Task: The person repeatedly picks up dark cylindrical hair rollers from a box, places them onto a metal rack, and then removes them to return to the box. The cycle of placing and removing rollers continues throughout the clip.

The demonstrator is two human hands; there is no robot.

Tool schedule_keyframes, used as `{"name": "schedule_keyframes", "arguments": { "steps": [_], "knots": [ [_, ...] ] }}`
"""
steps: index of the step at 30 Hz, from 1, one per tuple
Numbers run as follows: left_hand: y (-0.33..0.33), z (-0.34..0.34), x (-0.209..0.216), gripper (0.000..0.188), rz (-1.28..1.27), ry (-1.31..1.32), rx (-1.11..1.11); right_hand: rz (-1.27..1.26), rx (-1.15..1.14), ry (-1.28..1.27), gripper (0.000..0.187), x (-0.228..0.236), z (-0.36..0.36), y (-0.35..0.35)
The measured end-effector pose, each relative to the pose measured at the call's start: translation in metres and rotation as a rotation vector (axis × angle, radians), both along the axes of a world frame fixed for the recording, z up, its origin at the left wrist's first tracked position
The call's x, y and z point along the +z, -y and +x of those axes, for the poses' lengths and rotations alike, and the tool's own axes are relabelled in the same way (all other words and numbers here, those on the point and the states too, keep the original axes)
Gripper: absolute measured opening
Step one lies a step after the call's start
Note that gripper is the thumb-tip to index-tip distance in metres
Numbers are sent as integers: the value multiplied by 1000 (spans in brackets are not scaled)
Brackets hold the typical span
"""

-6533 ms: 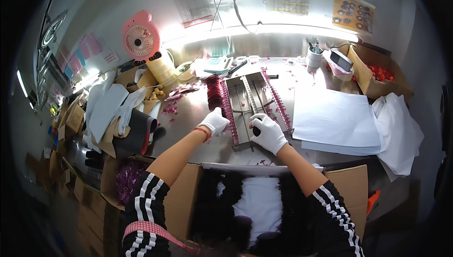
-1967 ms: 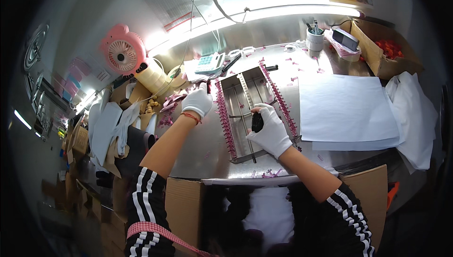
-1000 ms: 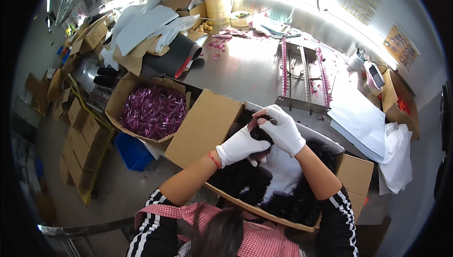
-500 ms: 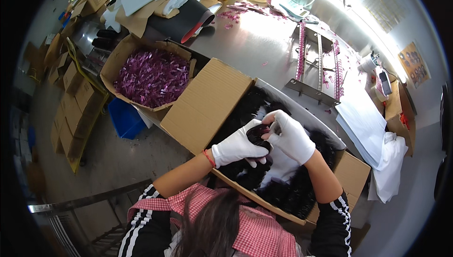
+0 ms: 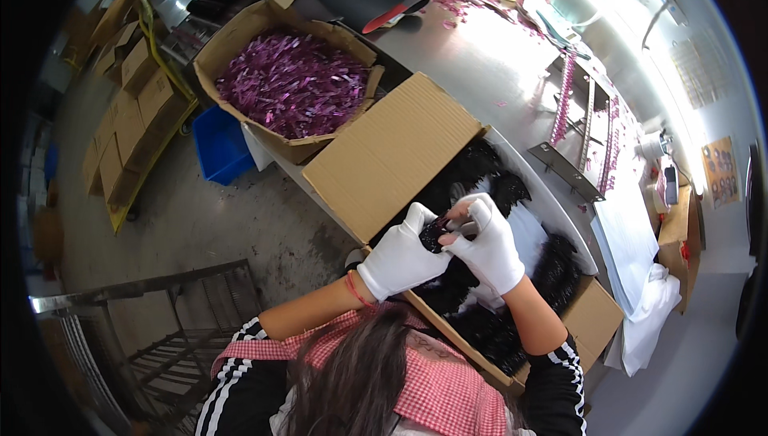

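Note:
Both my hands wear white gloves and meet above an open cardboard box point(image 5: 384, 156). My left hand point(image 5: 400, 256) is closed round a small bundle of dark, glossy pieces point(image 5: 434, 233), most of it hidden by the glove. At the right side of that bundle my right hand point(image 5: 490, 252) is curled, its bare thumb and fingertips at the pieces. Black, shiny, ridged bundles point(image 5: 552, 272) fill the box beneath, with white sheet point(image 5: 524, 228) showing between them.
A carton of purple shiny strips point(image 5: 292, 84) stands at the far left, above a blue bin point(image 5: 220, 146). On the metal table point(image 5: 488, 76) is a metal rack point(image 5: 576, 128) with pink pieces. White sheets point(image 5: 628, 252) lie right; stacked cartons point(image 5: 128, 128) stand far left.
The view has shifted, so the table and boxes sit further right. My hands stay together at the dark bundle; the left now covers more of it, and the right thumb and fingers have shifted.

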State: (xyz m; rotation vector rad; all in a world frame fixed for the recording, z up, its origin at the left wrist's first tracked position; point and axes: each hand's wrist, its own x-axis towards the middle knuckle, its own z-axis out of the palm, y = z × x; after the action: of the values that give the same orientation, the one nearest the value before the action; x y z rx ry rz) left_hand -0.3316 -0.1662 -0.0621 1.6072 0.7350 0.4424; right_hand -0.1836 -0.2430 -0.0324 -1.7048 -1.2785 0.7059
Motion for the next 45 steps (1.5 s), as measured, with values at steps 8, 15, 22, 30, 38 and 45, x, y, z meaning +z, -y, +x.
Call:
{"name": "schedule_keyframes", "arguments": {
  "steps": [8, 15, 22, 30, 38, 45],
  "knots": [
    [-27, -30, -8, 39, 86, -123, 169, -120, 96, 261, 32, 4, -35, -57],
    [-62, -68, -12, 36, 178, -138, 503, -12, 210, 365, 25, -7, -84, -120],
    [-98, -105, -23, 25, 369, -245, 744, -29, 325, 582, 27, -10, -135, -175],
    [-107, -143, -5, 32, -298, 169, 635, 125, 582, 617, 21, -18, -154, -216],
    [-101, -177, 10, 34, -793, 387, 386, 95, 984, 667, 14, 11, -143, -225],
    [-104, -184, -14, 29, -1331, 430, 249, 657, 987, 1057, 11, 42, -103, -229]
  ]
}}
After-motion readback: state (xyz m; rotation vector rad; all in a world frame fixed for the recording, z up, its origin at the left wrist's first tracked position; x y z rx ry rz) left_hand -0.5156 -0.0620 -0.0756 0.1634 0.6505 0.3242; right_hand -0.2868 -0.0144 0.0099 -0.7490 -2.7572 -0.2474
